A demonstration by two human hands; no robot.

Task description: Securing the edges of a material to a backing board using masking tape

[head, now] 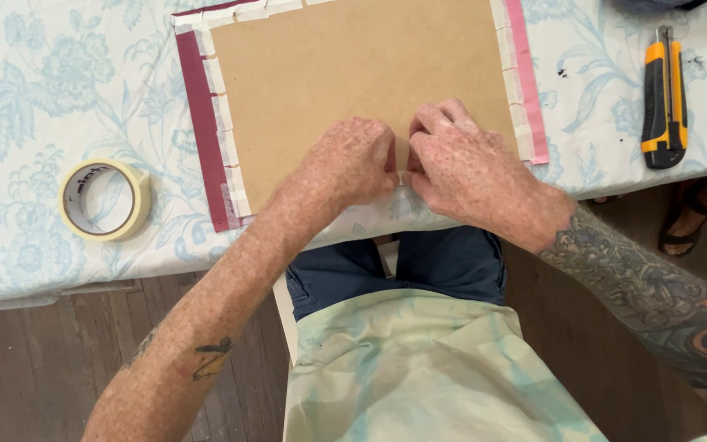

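A brown board (345, 74) lies on the table over a sheet with a dark red edge (200, 123) on the left and a pink edge (527, 82) on the right. Short strips of pale tape (221, 115) hold the folded edges to the board. My left hand (349, 168) and my right hand (460, 168) meet at the board's near edge, fingers curled, pinching a small piece of tape (403, 177) between their fingertips. Both hands rest on the board.
A roll of masking tape (106, 199) lies flat at the left on the floral tablecloth (42, 82). A yellow and black utility knife (665, 98) lies at the right. The table's front edge runs just under my hands; a sandalled foot (689, 217) shows below at the right.
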